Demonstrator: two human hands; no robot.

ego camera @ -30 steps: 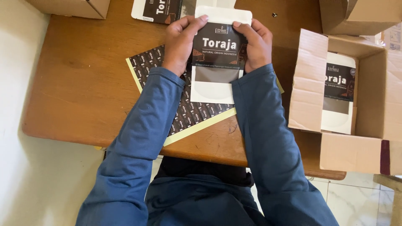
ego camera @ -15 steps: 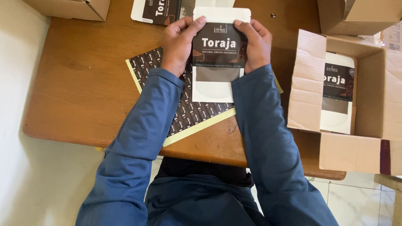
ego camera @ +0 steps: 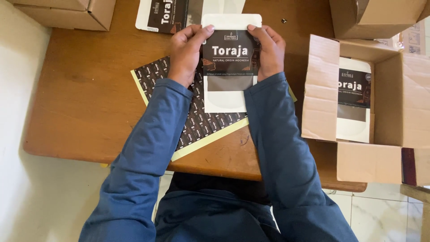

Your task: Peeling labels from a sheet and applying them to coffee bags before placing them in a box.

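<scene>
While both forearms in blue sleeves reach forward over the wooden table (ego camera: pixel 80 103), the left hand (ego camera: pixel 186 54) and the right hand (ego camera: pixel 268 51) hold one white stand-up pouch (ego camera: pixel 230 96) between them, lifted a little above the tabletop. The pouch stands with its long axis running away from the person, top edge farthest, and its dark printed label (ego camera: pixel 230 56) with a grey window below it faces the camera. Each hand clamps one upper side edge: the thumbs press on the front of the label near the top, and the other fingers curl behind the pouch, out of sight. The grip is even, so neither hand is nearer; the pouch lies straight between them, its lower half hanging free toward the person's body. Directly beneath it lies a sheet of small dark stickers (ego camera: pixel 197 112) on pale yellow backing, tilted on the table. To the right, just beside the right forearm, an open cardboard box (ego camera: pixel 320 89) holds a second like pouch (ego camera: pixel 354 105) lying flat inside it. A third labelled pouch (ego camera: pixel 163 15) lies at the far edge of the table, past the left hand, and closed cardboard boxes (ego camera: pixel 67 11) sit at the far corners.
</scene>
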